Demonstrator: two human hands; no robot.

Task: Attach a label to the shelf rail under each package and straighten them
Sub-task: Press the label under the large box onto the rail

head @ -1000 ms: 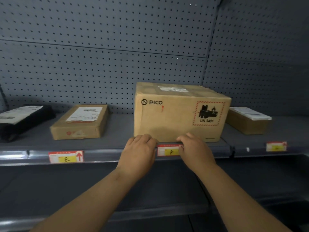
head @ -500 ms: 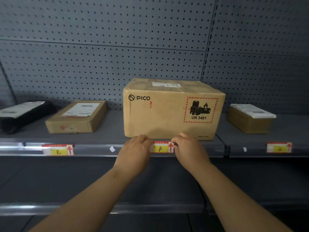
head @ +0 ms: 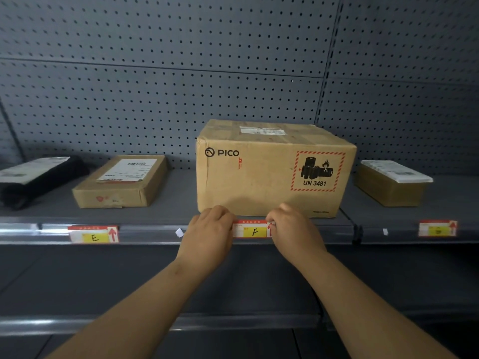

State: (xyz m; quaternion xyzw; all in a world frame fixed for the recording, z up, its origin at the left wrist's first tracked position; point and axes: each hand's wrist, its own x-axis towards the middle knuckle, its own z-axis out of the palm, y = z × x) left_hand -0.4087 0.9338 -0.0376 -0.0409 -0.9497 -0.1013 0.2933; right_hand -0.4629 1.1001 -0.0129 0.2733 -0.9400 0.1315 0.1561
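Note:
A red and yellow label marked F (head: 251, 229) sits on the shelf rail (head: 150, 233) under the big PICO cardboard box (head: 269, 169). My left hand (head: 210, 234) pinches the label's left end, and my right hand (head: 293, 231) pinches its right end, partly hiding the red arrow. Further left on the rail, a label marked E (head: 93, 234) sits below a flat cardboard package (head: 119, 182). A third label (head: 437, 228) is on the rail at the right, below a small brown package (head: 391, 182); its letter is unreadable.
A black bag with a white slip (head: 33, 177) lies at the far left of the shelf. Grey pegboard forms the back wall. Small white scraps (head: 179, 232) stick to the rail. A lower shelf edge (head: 233, 323) runs beneath my forearms.
The F label has shifted a little left along the rail relative to the PICO box. My hands have spread apart, so more of the label shows between them.

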